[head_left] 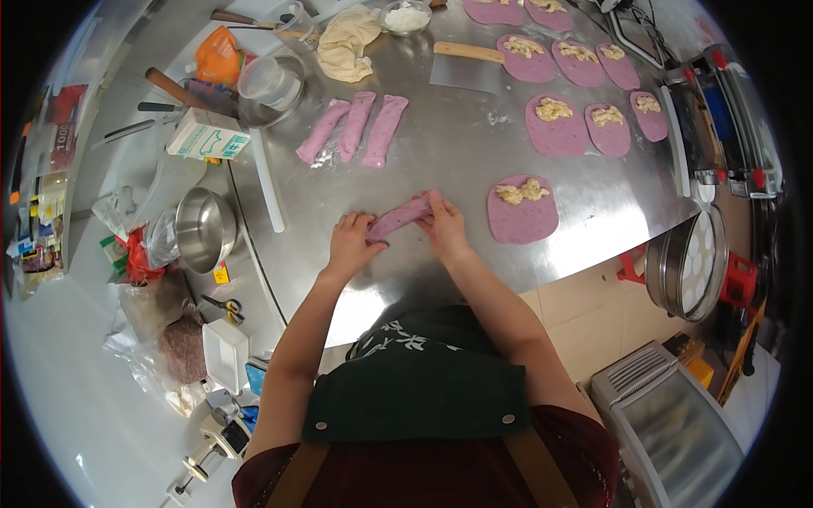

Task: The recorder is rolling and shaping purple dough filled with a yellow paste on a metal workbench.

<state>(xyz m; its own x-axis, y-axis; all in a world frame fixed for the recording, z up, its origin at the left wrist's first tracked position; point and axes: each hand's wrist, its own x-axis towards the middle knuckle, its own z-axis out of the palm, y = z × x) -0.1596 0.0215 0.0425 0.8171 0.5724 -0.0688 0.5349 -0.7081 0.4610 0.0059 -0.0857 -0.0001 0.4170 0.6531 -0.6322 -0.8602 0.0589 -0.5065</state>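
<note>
A purple dough roll (pixel 398 220) spans both hands, nearer the person than the wooden-handled dough scraper (pixel 468 69) and slightly left of it. The left hand (pixel 349 245), half curled, has thumb and fingers around one end; the right hand (pixel 448 229), nearly closed, pinches the other. Uneven pulling could thin or tear the dough, and a hard squeeze could burst its seam. Left of the scraper, three dough rolls (pixel 356 127) lie close enough that a knock might stick them together.
</note>
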